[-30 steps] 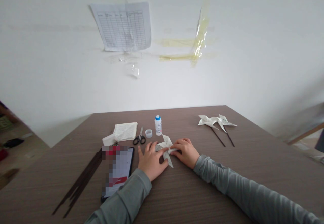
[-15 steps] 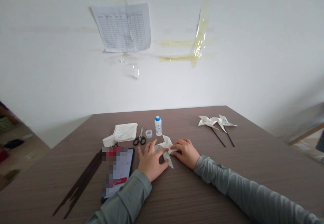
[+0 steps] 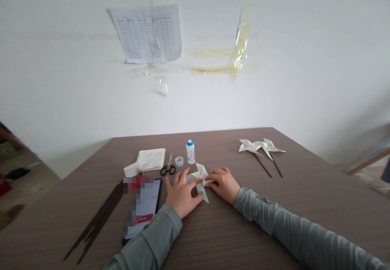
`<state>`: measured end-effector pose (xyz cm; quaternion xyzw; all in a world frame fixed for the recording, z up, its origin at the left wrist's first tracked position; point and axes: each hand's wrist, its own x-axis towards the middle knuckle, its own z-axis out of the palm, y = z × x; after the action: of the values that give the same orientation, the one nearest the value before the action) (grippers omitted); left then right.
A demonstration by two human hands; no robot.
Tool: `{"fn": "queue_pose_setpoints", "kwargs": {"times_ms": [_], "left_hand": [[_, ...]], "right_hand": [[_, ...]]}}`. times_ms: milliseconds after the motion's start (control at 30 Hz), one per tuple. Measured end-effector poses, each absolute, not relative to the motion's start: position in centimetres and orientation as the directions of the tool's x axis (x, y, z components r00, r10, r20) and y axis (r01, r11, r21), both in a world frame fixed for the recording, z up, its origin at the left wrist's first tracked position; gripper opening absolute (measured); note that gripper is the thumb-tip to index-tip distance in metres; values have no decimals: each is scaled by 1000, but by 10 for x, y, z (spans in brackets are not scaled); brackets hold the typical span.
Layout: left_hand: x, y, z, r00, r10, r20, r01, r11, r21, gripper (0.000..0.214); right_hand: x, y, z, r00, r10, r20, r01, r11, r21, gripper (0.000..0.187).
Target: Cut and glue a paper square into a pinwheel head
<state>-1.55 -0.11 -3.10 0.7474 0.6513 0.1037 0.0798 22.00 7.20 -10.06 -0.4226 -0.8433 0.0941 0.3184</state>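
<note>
A paper pinwheel (image 3: 200,169) made of printed white paper lies on the table between my hands. My left hand (image 3: 180,194) holds it down from the left, index fingertip at its middle and thumb along the lower blade, the other fingers apart. My right hand (image 3: 224,183) has its fingers closed on the right-hand blade, which they partly cover. Just beyond stands a white glue bottle (image 3: 190,156) with a blue top. A translucent cap (image 3: 179,162) and black-handled scissors (image 3: 168,168) rest near my left fingertips.
A stack of paper squares (image 3: 151,159) lies at the back left. A phone (image 3: 143,213), partly pixelated, and a bundle of dark thin sticks (image 3: 97,219) lie left of my left arm. Two pinwheels on sticks (image 3: 260,148) are at the back right. A wall (image 3: 207,107) rises behind the table.
</note>
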Motion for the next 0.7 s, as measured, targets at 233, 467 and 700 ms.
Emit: {"fn": "queue_pose_setpoints", "kwargs": {"times_ms": [233, 467, 700], "left_hand": [[-17, -1, -34, 136, 989, 54, 954, -146, 263, 53], [-18, -1, -34, 127, 990, 61, 948, -139, 287, 54], [-15, -2, -31, 130, 991, 43, 946, -136, 295, 59]], "right_hand": [[221, 73, -102, -449, 766, 461, 638, 636, -434, 22], [221, 72, -101, -433, 770, 468, 659, 625, -418, 20], [223, 75, -103, -457, 770, 446, 655, 630, -417, 15]]}}
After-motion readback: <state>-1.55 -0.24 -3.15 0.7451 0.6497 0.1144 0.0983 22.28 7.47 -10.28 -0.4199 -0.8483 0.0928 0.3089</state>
